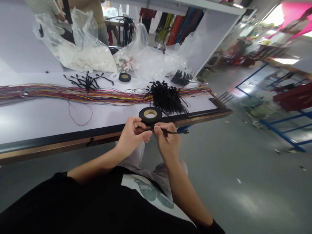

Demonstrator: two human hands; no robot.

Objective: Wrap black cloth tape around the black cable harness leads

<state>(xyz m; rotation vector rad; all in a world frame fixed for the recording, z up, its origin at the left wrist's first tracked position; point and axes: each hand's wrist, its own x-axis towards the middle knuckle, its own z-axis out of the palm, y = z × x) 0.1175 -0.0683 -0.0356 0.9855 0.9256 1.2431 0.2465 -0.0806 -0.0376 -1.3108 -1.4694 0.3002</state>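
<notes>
Just past the table's front edge, my two hands are close together, fingers curled. My left hand (132,135) is closed, its fingertips at the lower edge of a roll of black tape (142,113) with a tan core. My right hand (168,140) pinches a thin black cable (173,132) between thumb and fingers. The cable's connector end (186,132) sticks out to the right. A small dark piece lies between the fingertips of both hands, and the fingers partly hide it.
A long bundle of coloured wires (107,96) runs along the table (40,121). On it lie a pile of black cables (164,96) and a smaller bunch (86,82). Behind are another tape roll (125,77) and clear plastic bags (83,55). Blue-framed racks (283,136) stand right.
</notes>
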